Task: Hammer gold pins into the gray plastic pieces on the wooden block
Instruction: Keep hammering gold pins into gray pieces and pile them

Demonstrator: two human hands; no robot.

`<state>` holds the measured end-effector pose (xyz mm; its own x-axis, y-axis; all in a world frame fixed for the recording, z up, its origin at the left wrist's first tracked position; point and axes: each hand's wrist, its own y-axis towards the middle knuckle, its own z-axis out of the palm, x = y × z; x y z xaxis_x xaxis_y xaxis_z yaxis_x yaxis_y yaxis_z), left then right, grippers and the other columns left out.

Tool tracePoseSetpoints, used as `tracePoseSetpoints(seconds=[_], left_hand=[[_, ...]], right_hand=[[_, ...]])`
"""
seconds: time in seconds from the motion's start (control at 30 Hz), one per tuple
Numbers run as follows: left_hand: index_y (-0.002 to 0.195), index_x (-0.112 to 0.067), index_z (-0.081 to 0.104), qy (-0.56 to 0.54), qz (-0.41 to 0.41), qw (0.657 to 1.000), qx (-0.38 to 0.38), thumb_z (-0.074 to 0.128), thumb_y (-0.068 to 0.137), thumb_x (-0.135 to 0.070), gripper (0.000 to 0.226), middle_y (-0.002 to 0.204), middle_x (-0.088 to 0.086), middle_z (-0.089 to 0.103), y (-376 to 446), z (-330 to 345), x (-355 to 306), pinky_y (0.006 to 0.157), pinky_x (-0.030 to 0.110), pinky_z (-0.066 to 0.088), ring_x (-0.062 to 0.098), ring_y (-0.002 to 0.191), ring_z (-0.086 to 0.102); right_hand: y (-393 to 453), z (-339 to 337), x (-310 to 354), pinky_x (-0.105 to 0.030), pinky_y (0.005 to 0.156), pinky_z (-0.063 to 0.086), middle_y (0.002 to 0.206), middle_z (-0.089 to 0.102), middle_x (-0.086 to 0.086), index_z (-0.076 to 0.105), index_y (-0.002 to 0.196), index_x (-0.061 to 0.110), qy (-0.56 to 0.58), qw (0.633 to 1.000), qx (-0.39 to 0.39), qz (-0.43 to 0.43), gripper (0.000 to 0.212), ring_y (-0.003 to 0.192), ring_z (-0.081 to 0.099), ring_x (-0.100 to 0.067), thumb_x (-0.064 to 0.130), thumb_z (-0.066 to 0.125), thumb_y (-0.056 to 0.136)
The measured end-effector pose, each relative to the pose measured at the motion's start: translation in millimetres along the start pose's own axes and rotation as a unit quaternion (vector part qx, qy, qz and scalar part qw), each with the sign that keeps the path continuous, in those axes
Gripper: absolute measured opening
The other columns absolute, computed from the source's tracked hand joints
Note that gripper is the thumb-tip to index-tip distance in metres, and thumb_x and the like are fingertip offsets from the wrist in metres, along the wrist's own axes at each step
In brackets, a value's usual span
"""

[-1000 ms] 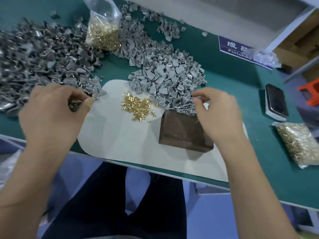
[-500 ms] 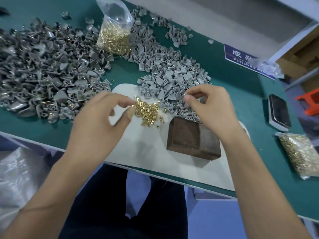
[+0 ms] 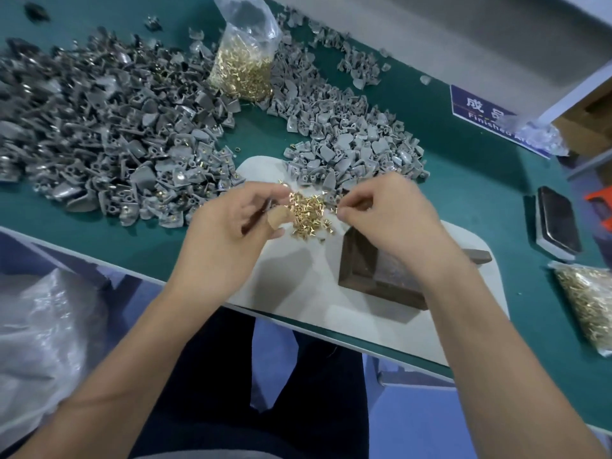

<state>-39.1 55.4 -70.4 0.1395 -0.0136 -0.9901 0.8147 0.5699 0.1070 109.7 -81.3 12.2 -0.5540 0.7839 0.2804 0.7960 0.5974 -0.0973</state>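
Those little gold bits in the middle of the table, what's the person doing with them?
A person is at a green table, both hands over a small pile of gold pins on a white mat. The left hand holds a dark tool while its fingers reach the pins. The right hand has its fingertips pinched together beside the pile; what they hold is too small to tell. The wooden block sits just below it, with heaps of gray plastic pieces behind.

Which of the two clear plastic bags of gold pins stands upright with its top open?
The clear plastic bag of gold pins at the back, between the gray piles; the bag at the right table edge lies flat.
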Motion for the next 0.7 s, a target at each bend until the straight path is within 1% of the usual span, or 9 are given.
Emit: tracePoseSetpoints(seconds=[0.07,0.17,0.23,0.3,0.4,0.47,0.53,0.6,0.7], left_hand=[[0.106,-0.023,0.067,-0.074,-0.025,0.997,0.002,0.064,0.097,-0.019,0.010,0.106,0.002,0.077,0.0,-1.6,-3.5,0.078,0.024,0.059,0.021,0.099,0.075],[0.106,-0.016,0.063,-0.122,-0.047,0.991,0.005,0.063,0.092,-0.028,0.019,0.105,0.004,0.077,-0.5,-0.9,-10.3,0.075,0.024,0.059,0.021,0.099,0.075],[0.110,-0.014,0.060,-0.126,-0.050,0.991,0.008,0.062,0.093,-0.028,0.022,0.103,0.005,0.078,-1.3,-0.6,-11.9,0.073,0.023,0.059,0.021,0.098,0.075],[0.111,-0.012,0.060,-0.122,-0.042,0.992,0.013,0.060,0.097,-0.024,0.018,0.098,0.007,0.078,-2.3,-0.2,-13.0,0.072,0.024,0.059,0.022,0.094,0.076],[0.110,-0.015,0.067,-0.091,-0.002,0.996,0.014,0.063,0.093,-0.026,0.020,0.088,0.006,0.077,-3.5,-0.7,-12.4,0.066,0.024,0.058,0.019,0.081,0.076],[0.113,-0.022,0.071,-0.048,0.023,0.998,0.023,0.063,0.094,-0.029,0.022,0.087,-0.002,0.075,-4.4,-0.5,-11.1,0.065,0.022,0.054,0.012,0.077,0.070],[0.118,-0.031,0.072,-0.006,0.032,0.999,0.042,0.061,0.098,-0.031,0.023,0.088,-0.009,0.072,-3.6,1.9,-10.8,0.069,0.020,0.051,0.008,0.078,0.063],[0.118,-0.034,0.072,0.026,0.029,0.996,0.084,0.059,0.101,-0.025,0.023,0.090,-0.016,0.071,-0.3,9.8,-13.6,0.072,0.015,0.048,0.003,0.079,0.061],[0.112,-0.033,0.076,0.097,0.032,0.979,0.176,0.061,0.100,-0.019,0.024,0.100,-0.024,0.073,11.2,36.3,-27.6,0.075,0.007,0.043,-0.008,0.087,0.064]], right_hand=[[3.7,9.5,7.1,-0.028,0.069,0.046,0.081,0.071,0.018,0.077,0.083,0.032,-0.073,0.997,0.030,0.008,0.007,0.085,0.067,-0.013,0.038,0.076,0.088],[8.7,22.0,16.2,-0.030,0.070,0.046,0.084,0.072,0.004,0.076,0.089,0.025,-0.150,0.988,0.039,0.025,0.016,0.083,0.067,-0.024,0.041,0.078,0.086],[12.5,24.6,18.9,-0.031,0.069,0.046,0.087,0.072,0.001,0.075,0.095,0.022,-0.186,0.982,0.023,0.030,0.007,0.085,0.068,-0.026,0.026,0.074,0.089],[13.2,25.9,19.8,-0.031,0.069,0.044,0.090,0.072,0.000,0.074,0.097,0.022,-0.206,0.978,0.010,0.015,0.011,0.087,0.068,-0.027,0.016,0.069,0.090],[11.9,27.2,17.8,-0.032,0.069,0.046,0.090,0.071,-0.001,0.073,0.095,0.021,-0.197,0.980,0.020,-0.011,0.010,0.087,0.068,-0.028,0.019,0.064,0.090],[8.7,24.0,9.8,-0.033,0.070,0.052,0.085,0.070,0.002,0.072,0.090,0.022,-0.128,0.992,0.005,-0.012,0.009,0.084,0.067,-0.024,0.025,0.064,0.089],[1.5,16.6,-1.5,-0.028,0.067,0.053,0.075,0.068,0.009,0.068,0.080,0.024,0.015,0.999,-0.051,-0.014,0.007,0.074,0.064,-0.011,0.022,0.065,0.085],[-10.0,7.5,-14.5,-0.023,0.064,0.052,0.068,0.068,0.008,0.068,0.074,0.024,0.166,0.981,-0.104,-0.010,0.010,0.067,0.063,-0.007,0.017,0.067,0.081],[-32.5,-3.9,-37.6,-0.026,0.066,0.055,0.071,0.072,0.006,0.071,0.077,0.024,0.323,0.934,-0.151,0.007,0.016,0.068,0.068,-0.014,0.009,0.070,0.082]])
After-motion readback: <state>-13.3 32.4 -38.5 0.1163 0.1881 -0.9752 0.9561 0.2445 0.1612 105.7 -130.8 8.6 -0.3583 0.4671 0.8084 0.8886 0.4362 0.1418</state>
